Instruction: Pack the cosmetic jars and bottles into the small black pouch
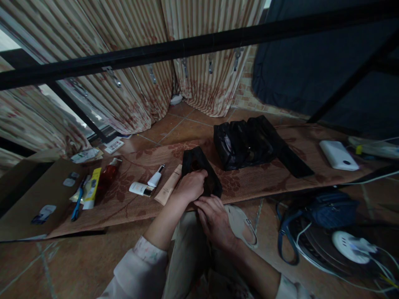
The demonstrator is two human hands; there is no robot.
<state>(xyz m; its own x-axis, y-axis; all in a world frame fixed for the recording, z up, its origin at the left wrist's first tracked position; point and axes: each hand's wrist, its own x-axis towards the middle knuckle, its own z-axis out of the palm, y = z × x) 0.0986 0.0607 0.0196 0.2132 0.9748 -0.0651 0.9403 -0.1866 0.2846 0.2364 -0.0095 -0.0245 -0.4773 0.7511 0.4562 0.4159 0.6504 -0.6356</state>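
A small black mesh pouch [213,171] lies on the patterned cloth at the near middle. My left hand [193,185] is closed over its near left part, with curled fingertips hidden; what they grip cannot be made out. At the pouch's near end, my right hand [215,216] has its fingers bent against the edge, gripping it. Left of the pouch lie a beige squeeze tube [168,185], a small white bottle with a silver cap [154,178] and a white bottle with a dark cap [139,189]. A larger black mesh organizer bag [246,143] stands behind on the right.
At left are a cardboard box [28,195], a yellow tube [93,187], a blue toothbrush [77,203] and an amber pump bottle [108,172]. A white power bank [338,155] rests at right. Below it are a blue bag [333,209] and a power strip [350,247]. A black bar [187,46] crosses above.
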